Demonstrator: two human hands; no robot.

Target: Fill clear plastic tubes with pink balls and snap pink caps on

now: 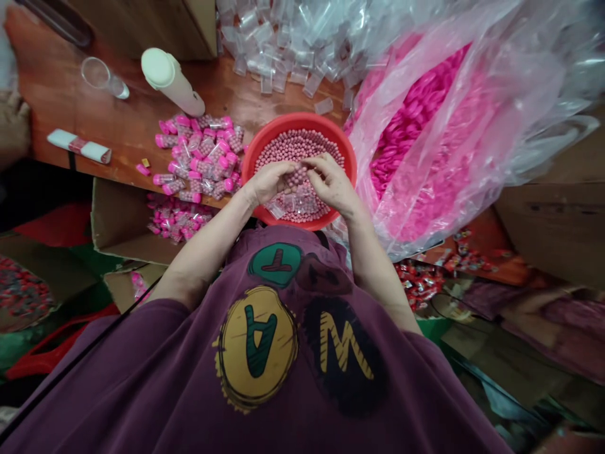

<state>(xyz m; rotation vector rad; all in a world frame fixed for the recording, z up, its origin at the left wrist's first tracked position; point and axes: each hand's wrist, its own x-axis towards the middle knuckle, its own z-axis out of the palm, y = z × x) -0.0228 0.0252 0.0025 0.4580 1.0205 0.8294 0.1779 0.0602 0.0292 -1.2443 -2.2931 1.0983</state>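
Both hands are over a red bowl filled with small pink beads. My left hand, on the bowl's left side, has its fingers curled round a small clear tube with pink beads in it. From the right, my right hand reaches in with thumb and fingertips pinched together close to the tube; whatever lies between them is too small to make out. Several clear tubes rest on the beads at the bowl's near side.
Left of the bowl lie pink-capped bead tubes, with more in a cardboard box below. Bagged pink caps lie right. Loose clear tubes cover the back. A pale cylinder stands back left; another person's hand is far left.
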